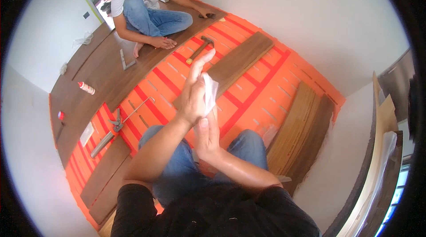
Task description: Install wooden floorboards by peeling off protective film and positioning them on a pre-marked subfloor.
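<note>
In front of my chest both hands are raised and pressed together at a crumpled white tissue (210, 94). My left hand (193, 95) points upward with its fingers stretched out, its palm side against the tissue. Lower down, my right hand (207, 136) has its thumb up by the heel of the left hand. Its fingers run behind the tissue and are mostly hidden, and it appears to grip the lower part. Beyond the hands a dark wood plank (242, 62) lies across the orange underlay (273, 93), with a hammer (200, 50) beside it.
A co-worker (148, 13) sits on the laid brown floor (100, 75) at the far left. A caulking gun (106, 137), a white bottle (86, 87) and a metal square (126, 61) lie left. Stacked planks (295, 126) lie right, by the white wall (341, 144).
</note>
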{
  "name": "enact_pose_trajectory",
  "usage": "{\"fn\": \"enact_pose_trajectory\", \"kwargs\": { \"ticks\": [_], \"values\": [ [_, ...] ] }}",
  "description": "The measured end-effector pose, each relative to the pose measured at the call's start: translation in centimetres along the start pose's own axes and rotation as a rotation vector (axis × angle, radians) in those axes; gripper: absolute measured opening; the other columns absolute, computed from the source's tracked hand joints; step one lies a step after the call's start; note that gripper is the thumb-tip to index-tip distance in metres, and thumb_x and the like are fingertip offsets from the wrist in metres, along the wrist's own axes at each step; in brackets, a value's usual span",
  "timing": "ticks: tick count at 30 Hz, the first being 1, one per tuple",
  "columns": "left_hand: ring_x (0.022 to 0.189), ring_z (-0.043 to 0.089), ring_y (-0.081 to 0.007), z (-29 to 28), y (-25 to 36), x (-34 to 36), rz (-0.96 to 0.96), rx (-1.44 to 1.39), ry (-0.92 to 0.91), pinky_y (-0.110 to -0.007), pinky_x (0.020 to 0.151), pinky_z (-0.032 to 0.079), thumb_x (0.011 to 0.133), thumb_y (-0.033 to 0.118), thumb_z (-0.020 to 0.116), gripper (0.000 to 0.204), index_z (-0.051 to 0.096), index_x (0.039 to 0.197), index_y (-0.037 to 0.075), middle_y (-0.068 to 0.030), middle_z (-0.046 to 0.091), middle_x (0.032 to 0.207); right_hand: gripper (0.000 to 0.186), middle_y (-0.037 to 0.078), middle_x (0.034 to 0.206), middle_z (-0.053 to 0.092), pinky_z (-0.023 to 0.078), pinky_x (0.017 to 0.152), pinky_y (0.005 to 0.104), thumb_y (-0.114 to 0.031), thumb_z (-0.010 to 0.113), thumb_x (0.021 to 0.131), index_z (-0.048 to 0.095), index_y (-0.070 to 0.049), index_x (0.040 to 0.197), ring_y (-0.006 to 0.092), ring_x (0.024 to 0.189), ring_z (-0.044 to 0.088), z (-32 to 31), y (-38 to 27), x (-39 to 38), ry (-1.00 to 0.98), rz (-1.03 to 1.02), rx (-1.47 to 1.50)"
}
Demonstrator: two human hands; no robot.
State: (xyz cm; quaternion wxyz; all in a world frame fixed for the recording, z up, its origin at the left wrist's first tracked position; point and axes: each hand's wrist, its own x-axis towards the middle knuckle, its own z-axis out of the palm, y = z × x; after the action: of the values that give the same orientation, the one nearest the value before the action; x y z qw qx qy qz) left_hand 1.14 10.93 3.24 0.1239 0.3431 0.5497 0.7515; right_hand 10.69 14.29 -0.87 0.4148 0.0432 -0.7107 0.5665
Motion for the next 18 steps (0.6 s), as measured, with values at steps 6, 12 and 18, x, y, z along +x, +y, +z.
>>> {"fn": "enact_pose_trajectory", "kwargs": {
  "ticks": [6,12,18],
  "values": [
    [0.140,0.046,-0.0375,2.3,-0.7,-1.7,0.319,0.469,-0.246,-0.047,0.116,0.035,0.105,0.022,0.039,0.055,0.035,0.152,-0.007,-0.0256,0.046,0.152,0.036,0.008,0.126,0.053,0.047,0.101,0.0361,-0.025,0.051,0.107,0.045,-0.004,0.136,0.0205,0.118,0.053,-2.7,4.0,2.6,0.233,0.131,0.627],
    [0.142,0.040,-0.0472,2.0,-1.3,-1.4,0.529,1.112,-0.480,-0.060,0.117,0.027,0.104,0.026,0.052,0.054,0.044,0.147,-0.004,-0.0257,0.043,0.154,0.044,0.006,0.106,0.063,0.053,0.082,0.0296,-0.048,0.043,0.110,0.055,-0.010,0.129,0.0147,0.098,0.063,-10.4,3.7,7.9,0.243,0.414,0.780],
    [0.130,0.049,-0.0409,-0.1,-2.3,0.1,0.602,1.213,-0.467,-0.057,0.110,0.034,0.099,0.023,0.061,0.047,0.053,0.141,0.002,-0.0200,0.052,0.139,0.059,0.024,0.121,0.060,0.053,0.099,0.0414,-0.034,0.062,0.103,0.044,0.004,0.145,0.0371,0.112,0.064,-8.1,-0.1,2.6,0.096,0.300,-0.348]
  ]
}}
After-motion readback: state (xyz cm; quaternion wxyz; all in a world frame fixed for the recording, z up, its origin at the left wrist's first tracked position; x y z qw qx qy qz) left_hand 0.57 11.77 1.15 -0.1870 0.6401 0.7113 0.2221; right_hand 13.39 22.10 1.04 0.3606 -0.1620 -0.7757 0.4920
